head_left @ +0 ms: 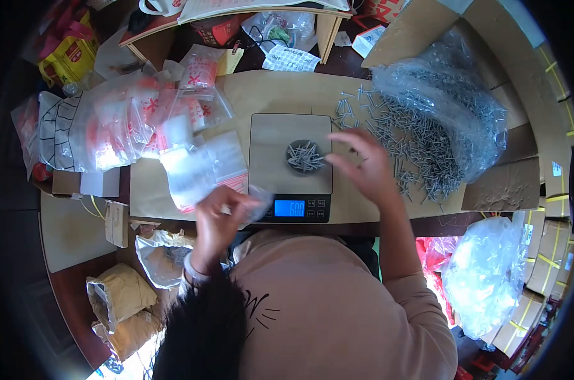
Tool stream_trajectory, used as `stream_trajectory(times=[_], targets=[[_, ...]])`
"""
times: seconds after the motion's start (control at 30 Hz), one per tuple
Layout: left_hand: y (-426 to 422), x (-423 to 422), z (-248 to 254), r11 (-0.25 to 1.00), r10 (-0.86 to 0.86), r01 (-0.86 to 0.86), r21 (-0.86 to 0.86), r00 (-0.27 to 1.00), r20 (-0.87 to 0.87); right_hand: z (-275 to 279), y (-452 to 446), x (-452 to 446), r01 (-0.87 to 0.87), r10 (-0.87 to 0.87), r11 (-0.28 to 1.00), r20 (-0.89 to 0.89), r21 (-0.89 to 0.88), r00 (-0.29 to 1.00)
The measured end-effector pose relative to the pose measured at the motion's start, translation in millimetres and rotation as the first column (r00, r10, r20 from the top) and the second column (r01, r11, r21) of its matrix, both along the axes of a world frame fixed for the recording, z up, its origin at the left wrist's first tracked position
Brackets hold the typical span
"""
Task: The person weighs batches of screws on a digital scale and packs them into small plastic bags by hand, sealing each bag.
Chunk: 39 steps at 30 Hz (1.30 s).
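Note:
A small round dish (291,168) filled with silver screws (305,156) stands on the flat digital scale (271,142). My right hand (368,166) is just right of the dish, its thumb and fingers apart and holding nothing; whether the thumb touches the rim I cannot tell. In front of the scale's left corner, my left hand (218,218) pinches a small clear plastic bag (260,201). The blue display (289,208) is lit with digits. Flat clear zip bags with a red edge (211,166) lie beyond my left hand.
Loose screws (420,149) spread over the right of the table, spilling from a large clear plastic bag (439,88) in a cardboard box (505,174). Packed plastic bags (119,123) pile up at left. A wooden shelf (328,38) borders the back. Paper sacks (119,294) stand lower left.

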State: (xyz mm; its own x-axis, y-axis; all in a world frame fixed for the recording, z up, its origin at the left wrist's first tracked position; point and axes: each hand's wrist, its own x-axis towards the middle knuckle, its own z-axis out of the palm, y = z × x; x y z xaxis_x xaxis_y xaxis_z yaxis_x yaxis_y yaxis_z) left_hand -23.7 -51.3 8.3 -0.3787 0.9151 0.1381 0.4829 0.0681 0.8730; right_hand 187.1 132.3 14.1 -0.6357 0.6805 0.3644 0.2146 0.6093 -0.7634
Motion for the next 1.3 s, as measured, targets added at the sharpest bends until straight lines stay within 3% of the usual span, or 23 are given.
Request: stream_trajectory(times=[0.07, 0.13, 0.17, 0.23, 0.33, 0.37, 0.43, 0.57, 0.67, 0.7, 0.73, 0.77, 0.87, 0.9, 0.97, 1.13, 1.23, 1.3], targets=[[5, 15, 2, 0.977, -0.205, 0.2, 0.072, 0.975, 0.082, 2, -18, -10, -0.177, 0.173, 0.983, -0.063, -0.058, 0.983], [9, 30, 5, 0.917, -0.386, 0.371, 0.148, 0.919, 0.086, 12, -41, -10, -0.352, 0.377, 0.836, -0.026, -0.421, 0.926], [8, 37, 2, 0.919, -0.368, 0.331, 0.213, 0.915, 0.166, 15, -49, -9, -0.403, 0.473, 0.703, -0.038, -0.586, 0.88], [5, 50, -7, 0.917, -0.338, 0.229, 0.326, 0.882, 0.33, 13, -53, -3, -0.483, 0.502, 0.685, -0.128, -0.546, 0.855], [12, 43, -6, 0.771, -0.525, 0.472, 0.427, 0.851, 0.008, 13, -57, 1, -0.531, 0.509, 0.687, -0.194, -0.496, 0.839], [11, 43, -5, 0.801, -0.524, 0.473, 0.366, 0.85, 0.049, 13, -58, 2, -0.536, 0.504, 0.693, -0.207, -0.481, 0.838], [9, 44, -4, 0.847, -0.513, 0.475, 0.24, 0.849, 0.13, 9, -55, 4, -0.445, 0.427, 0.79, -0.142, -0.422, 0.893], [19, 32, 8, 0.827, -0.344, 0.356, 0.436, 0.933, -0.109, 3, -49, -1, -0.344, 0.327, 0.897, -0.105, -0.278, 0.939], [9, 5, 2, 0.879, -0.183, 0.176, 0.444, 0.983, -0.027, 0, -28, 11, -0.072, 0.018, 0.868, -0.114, -0.491, 0.993], [3, -5, -2, 0.907, -0.085, 0.069, 0.416, 0.996, 0.019, -3, -17, 18, -0.065, 0.027, 0.891, -0.091, -0.449, 0.995], [3, -17, 1, 0.924, -0.014, 0.05, 0.379, 0.995, -0.096, -6, -4, 25, -0.059, 0.034, 0.913, -0.068, -0.405, 0.997], [4, -20, 7, 0.937, -0.01, 0.075, 0.342, 0.982, -0.189, -10, 4, 28, -0.052, 0.039, 0.932, -0.045, -0.358, 0.998], [6, -24, 18, 0.964, -0.072, 0.15, 0.219, 0.942, -0.329, -26, 9, 20, -0.043, 0.015, 0.994, 0.261, 0.103, 0.965], [5, -25, 19, 0.968, -0.106, 0.177, 0.176, 0.93, -0.351, -33, 7, 15, -0.033, 0.001, 0.994, 0.293, 0.104, 0.956], [2, -19, 9, 0.981, -0.146, 0.158, 0.109, 0.983, -0.113, -50, -2, -1, -0.014, -0.025, 0.994, 0.354, 0.105, 0.935], [17, 0, -10, 0.978, -0.197, 0.195, 0.078, 0.98, 0.019, -68, -1, -16, -0.054, 0.06, 0.998, 0.263, -0.027, 0.963], [34, 10, -9, 0.958, -0.263, 0.269, 0.101, 0.962, -0.068, -47, 4, -18, -0.188, 0.09, 0.879, -0.234, -0.438, 0.968], [42, 18, -16, 0.961, -0.259, 0.261, 0.092, 0.965, -0.029, -26, 14, -16, -0.313, 0.224, 0.848, -0.245, -0.428, 0.943]])
